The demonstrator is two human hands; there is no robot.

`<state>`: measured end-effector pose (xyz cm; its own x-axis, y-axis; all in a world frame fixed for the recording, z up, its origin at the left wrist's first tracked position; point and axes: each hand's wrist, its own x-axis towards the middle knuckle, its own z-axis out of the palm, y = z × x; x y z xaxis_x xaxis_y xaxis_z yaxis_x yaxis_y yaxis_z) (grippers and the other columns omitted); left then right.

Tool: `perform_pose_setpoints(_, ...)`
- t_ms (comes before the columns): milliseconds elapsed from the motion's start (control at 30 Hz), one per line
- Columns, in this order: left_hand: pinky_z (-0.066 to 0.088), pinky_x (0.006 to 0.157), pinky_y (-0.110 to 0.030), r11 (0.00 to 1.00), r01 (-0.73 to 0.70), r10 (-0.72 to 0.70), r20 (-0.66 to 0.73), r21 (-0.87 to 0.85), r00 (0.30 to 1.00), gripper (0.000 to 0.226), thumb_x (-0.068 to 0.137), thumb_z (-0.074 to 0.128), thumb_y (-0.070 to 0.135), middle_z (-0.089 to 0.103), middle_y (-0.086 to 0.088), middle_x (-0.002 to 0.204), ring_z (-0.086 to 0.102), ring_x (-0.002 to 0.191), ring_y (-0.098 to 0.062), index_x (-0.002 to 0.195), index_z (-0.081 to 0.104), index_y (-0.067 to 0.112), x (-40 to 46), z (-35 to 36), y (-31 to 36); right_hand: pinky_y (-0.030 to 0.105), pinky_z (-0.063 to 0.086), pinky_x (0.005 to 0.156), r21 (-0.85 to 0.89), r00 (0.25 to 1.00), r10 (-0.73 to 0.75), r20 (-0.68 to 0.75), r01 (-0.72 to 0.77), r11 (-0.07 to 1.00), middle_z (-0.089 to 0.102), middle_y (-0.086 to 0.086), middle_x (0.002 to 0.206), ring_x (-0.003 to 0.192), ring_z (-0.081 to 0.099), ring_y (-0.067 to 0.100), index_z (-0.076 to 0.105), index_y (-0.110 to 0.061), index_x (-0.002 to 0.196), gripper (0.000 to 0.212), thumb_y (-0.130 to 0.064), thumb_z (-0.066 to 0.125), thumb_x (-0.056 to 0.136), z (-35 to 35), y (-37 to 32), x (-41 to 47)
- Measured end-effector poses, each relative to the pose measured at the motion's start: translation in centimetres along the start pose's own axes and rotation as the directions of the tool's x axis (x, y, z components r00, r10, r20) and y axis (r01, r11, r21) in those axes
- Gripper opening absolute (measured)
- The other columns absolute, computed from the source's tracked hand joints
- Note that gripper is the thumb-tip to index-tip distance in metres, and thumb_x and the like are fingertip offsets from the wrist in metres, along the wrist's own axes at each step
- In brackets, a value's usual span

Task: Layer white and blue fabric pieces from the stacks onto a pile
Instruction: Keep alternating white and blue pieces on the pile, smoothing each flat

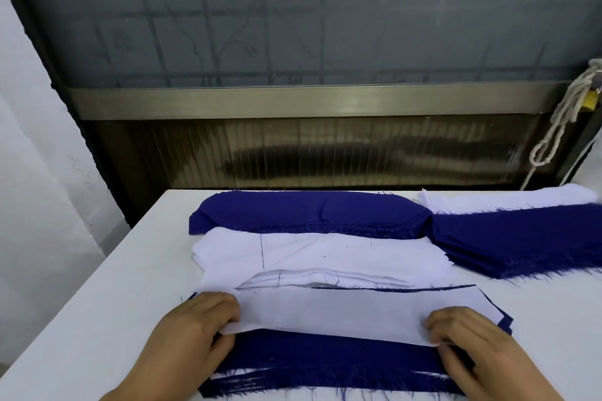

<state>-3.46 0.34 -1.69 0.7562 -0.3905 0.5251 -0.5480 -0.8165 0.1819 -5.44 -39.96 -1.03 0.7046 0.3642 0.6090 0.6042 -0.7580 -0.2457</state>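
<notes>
- Fingers of both hands pinch the near edge of one white piece (342, 314), the left hand (195, 324) at its left end and the right hand (462, 335) at its right end; holding both ends likely keeps the thin cloth taut and flat so it can be squared to the layer below.
- Tabletop (107, 303): white and wide, it carries every stack side by side, so each reach from stack to pile is short.
- Blue stack (521, 244) at far right: a thick pile with frayed edges fanned toward the person, lying partly over more white cloth (508, 200) behind it.
- Second blue stack (309, 210) at the far middle: it lies along the far edge, just behind the white stack and slightly overlapped by it.
- White stack (309, 257): it lies between that blue stack and the pile, its near edge ruffled open in loose layers, which should make the top piece easy to peel off.
- Pile (325, 365): nearest the person, it shows blue on top with thin white edges between blue ones at the near side, so the colours appear to alternate.
- White piece: it covers the far part of the pile's top blue layer and leaves the near strip bare, its near edge raised a little by the pinch; I judge it is being drawn toward the person to cover that strip.
- Rope (560, 127): it hangs knotted at the far right, off the tabletop, apart from the work.
</notes>
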Motion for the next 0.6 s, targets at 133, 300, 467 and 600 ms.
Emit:
perform_pose_setpoints(133,0.047,0.074,-0.014,1.0,0.015,-0.015,0.008,0.01,1.0,0.022,0.084,0.049,0.034,0.068,0.019,0.103,0.064,0.087,0.002,0.077,0.069,0.026,0.0,-0.3,-0.2,0.014,0.045,0.077,0.023,0.999,0.027,0.022,-0.027,0.999,0.064,-0.019,0.095,0.091,0.059,-0.002,0.066,-0.022,0.075,0.02,-0.019,0.047,0.08,-0.1,0.1,-0.1)
perform_pose_setpoints(300,0.046,0.077,-0.017,0.994,-0.104,0.105,0.055,-0.011,0.993,0.012,0.079,0.056,0.025,0.066,0.015,0.104,0.061,0.093,-0.001,0.076,0.067,0.023,0.1,-0.7,-0.5,0.013,0.044,0.077,0.034,0.999,0.034,0.034,-0.035,0.999,0.064,-0.02,0.095,0.093,0.059,-0.003,0.065,-0.022,0.074,0.02,-0.018,0.047,0.08,-0.1,0.2,-0.2)
perform_pose_setpoints(467,0.048,0.076,-0.014,0.989,-0.122,0.134,0.156,-0.083,0.979,0.005,0.073,0.061,0.024,0.065,0.019,0.103,0.059,0.092,0.007,0.072,0.065,0.026,0.4,-1.8,-0.2,0.012,0.045,0.076,0.045,0.998,0.04,0.041,-0.042,0.998,0.064,-0.02,0.094,0.091,0.059,-0.004,0.066,-0.021,0.071,0.02,-0.018,0.047,0.079,-0.3,-0.1,0.0)
perform_pose_setpoints(600,0.041,0.076,-0.006,0.994,-0.095,0.108,0.248,-0.062,0.963,0.013,0.074,0.067,0.042,0.058,0.029,0.105,0.051,0.091,0.017,0.071,0.057,0.034,0.5,-2.9,-0.2,0.015,0.047,0.072,0.038,0.998,0.039,0.055,-0.041,0.998,0.064,-0.021,0.091,0.086,0.06,-0.003,0.067,-0.024,0.068,0.008,-0.021,0.06,0.072,-0.7,-0.3,0.2)
